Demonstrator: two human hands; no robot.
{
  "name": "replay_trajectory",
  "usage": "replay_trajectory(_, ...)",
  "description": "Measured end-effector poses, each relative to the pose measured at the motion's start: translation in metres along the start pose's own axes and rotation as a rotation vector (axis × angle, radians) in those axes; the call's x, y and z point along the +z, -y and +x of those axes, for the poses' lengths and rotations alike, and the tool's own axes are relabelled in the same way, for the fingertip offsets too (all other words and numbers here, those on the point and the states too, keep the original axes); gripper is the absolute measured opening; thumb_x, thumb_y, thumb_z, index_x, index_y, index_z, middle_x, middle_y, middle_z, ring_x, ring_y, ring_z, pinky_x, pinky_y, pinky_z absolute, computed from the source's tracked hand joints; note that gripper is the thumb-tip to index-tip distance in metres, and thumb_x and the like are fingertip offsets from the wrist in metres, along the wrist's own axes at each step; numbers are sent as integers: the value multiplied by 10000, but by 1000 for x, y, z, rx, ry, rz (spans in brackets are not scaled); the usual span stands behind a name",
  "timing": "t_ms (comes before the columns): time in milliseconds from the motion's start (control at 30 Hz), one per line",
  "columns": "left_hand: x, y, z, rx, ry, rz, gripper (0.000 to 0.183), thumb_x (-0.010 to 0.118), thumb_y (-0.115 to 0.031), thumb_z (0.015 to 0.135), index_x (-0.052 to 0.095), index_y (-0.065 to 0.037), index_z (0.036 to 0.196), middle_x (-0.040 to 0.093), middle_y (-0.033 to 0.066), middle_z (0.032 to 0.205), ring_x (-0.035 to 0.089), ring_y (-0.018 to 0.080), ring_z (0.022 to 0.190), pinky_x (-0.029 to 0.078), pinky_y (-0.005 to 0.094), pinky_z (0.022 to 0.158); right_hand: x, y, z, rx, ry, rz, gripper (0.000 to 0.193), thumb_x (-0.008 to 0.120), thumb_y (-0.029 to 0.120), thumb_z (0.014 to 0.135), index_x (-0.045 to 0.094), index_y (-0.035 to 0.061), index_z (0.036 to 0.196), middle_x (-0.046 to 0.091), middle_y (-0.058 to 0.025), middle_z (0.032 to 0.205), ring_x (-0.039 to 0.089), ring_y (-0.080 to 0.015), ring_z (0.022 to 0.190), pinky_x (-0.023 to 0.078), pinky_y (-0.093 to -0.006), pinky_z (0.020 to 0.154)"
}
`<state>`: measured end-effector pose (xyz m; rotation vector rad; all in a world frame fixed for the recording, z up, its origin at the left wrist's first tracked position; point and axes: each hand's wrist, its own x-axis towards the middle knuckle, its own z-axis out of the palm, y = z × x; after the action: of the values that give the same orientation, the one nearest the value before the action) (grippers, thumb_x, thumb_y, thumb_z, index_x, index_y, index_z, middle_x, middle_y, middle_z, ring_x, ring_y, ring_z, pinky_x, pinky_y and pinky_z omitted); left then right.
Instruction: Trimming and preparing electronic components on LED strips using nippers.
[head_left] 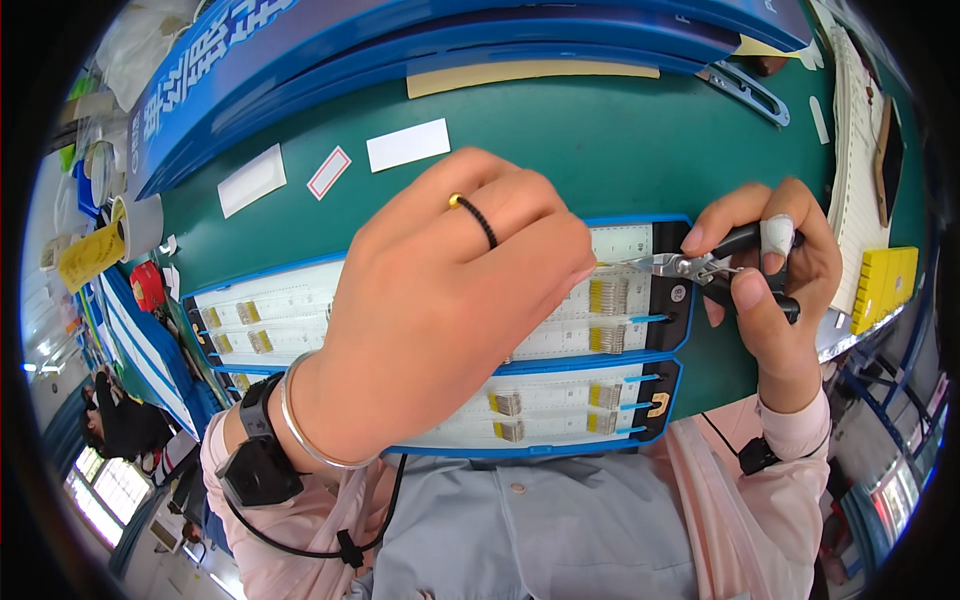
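My right hand, a white wrap around one finger, grips a pair of side cutters with black handles and a small metal head. The jaws point left, toward the pinched fingertips of my left hand. Its fingers are pressed together, and whatever they hold is hidden. Under both hands lies a blue-edged folding case with white printed panels. Small bundles of thin silvery pins with yellow ends sit in rows on the panels. Blue ties run near the case's black right end. My left hand covers the middle.
Large blue boxes line the back of the green table. In front of them lie white slips and a red-bordered label. Blue-handled snips, a notebook and a yellow box are at right. A person shows far left.
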<state>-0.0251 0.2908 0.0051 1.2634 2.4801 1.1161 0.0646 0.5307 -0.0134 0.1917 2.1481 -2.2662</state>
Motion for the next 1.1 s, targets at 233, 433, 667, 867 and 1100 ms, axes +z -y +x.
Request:
replay_trajectory(233, -19, -24, -15, -29, 302, 93, 718, 819, -377, 740, 579, -18, 1314, 589, 142, 1354, 520, 371, 1284, 380, 488, 1055, 2, 0, 4, -100, 69, -4, 389, 750, 213, 856, 380, 96, 865, 660, -236, 958, 602, -121, 676, 520, -208, 587)
replay_trajectory(433, -6, -22, -28, -33, 522, 256, 924, 747, -621, 734, 519, -30, 1407, 481, 144, 1506, 378, 377, 1441, 173, 667, 1147, -13, -7, 8, -248, 204, -144, 332, 743, 71, 814, 414, 85, 862, 679, -269, 940, 676, -201, 770, 567, -268, 691)
replay_trajectory(667, 3, -21, -36, -65, 498, 290, 845, 705, -612, 784, 549, -49, 1395, 482, 104, 1511, 386, 341, 1438, 140, 692, 1139, -15, -5, 7, -222, 240, -157, 332, 737, 56, 807, 412, 88, 867, 692, -271, 892, 681, -216, 755, 568, -275, 667)
replay_trajectory(867, 7, -18, -39, -62, 474, 337, 778, 685, -621, 781, 597, -133, 1381, 494, 42, 1505, 403, 321, 1422, 146, 717, 1121, -11, -3, 2, -173, 160, -198, 318, 718, 76, 821, 403, 99, 859, 701, -241, 868, 644, -179, 702, 532, -261, 617)
replay_trajectory(1100, 9, -18, -40, -43, 442, 356, 737, 698, -606, 759, 631, -175, 1353, 499, 25, 1503, 408, 316, 1416, 167, 703, 1117, -11, -4, 2, -209, 145, -245, 309, 681, 76, 835, 375, 110, 847, 707, -223, 861, 596, -151, 636, 493, -247, 575)
